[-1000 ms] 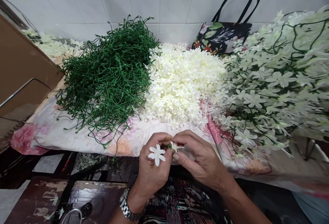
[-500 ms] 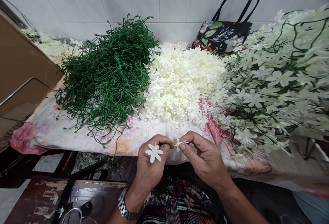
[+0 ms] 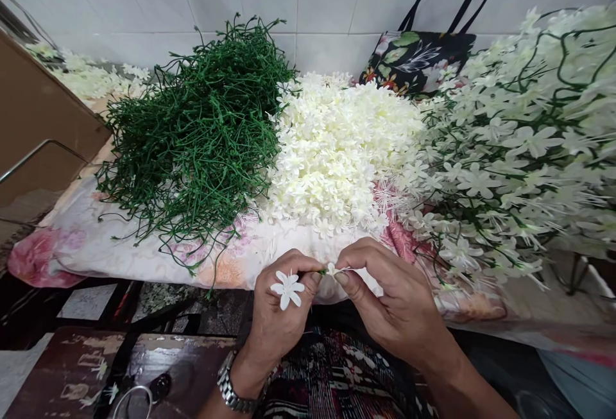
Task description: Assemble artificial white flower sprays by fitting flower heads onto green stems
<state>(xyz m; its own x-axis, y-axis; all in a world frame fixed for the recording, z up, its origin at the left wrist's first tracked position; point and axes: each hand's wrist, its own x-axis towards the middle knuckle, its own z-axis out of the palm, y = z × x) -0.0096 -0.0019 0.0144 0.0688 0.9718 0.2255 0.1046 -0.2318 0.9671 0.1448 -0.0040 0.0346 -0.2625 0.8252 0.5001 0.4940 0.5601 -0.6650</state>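
Heaps ring your work on the pink floral-printed cloth (image 3: 96, 246). To your right is the big mass of finished sprays, white flowers on green branches (image 3: 520, 143). Ahead on the left is the tangled mound of bare green plastic stems (image 3: 197, 130), and between them lies the pile of loose cream-white fabric blossoms (image 3: 337, 149), with a black flower-patterned tote bag (image 3: 414, 63) against the tiled wall behind. Close to your lap, your left hand (image 3: 282, 316), a steel wristwatch (image 3: 228, 387) on its wrist, is closed around a thin green plastic stem (image 3: 321, 271) whose tip pokes out past your thumb. A white five-petalled flower (image 3: 287, 289), seemingly on the same sprig, lies over your knuckles. Your right hand (image 3: 399, 303) pinches a small white fabric blossom (image 3: 331, 269) between thumb and forefinger, right at the stem tip; whether it touches the tip is too small to tell. By my judgement you are seating a blossom on the stem. The next move calls for lining the blossom's centre up with the tip and pressing it straight on, with the left grip firm so the stem does not bend away.
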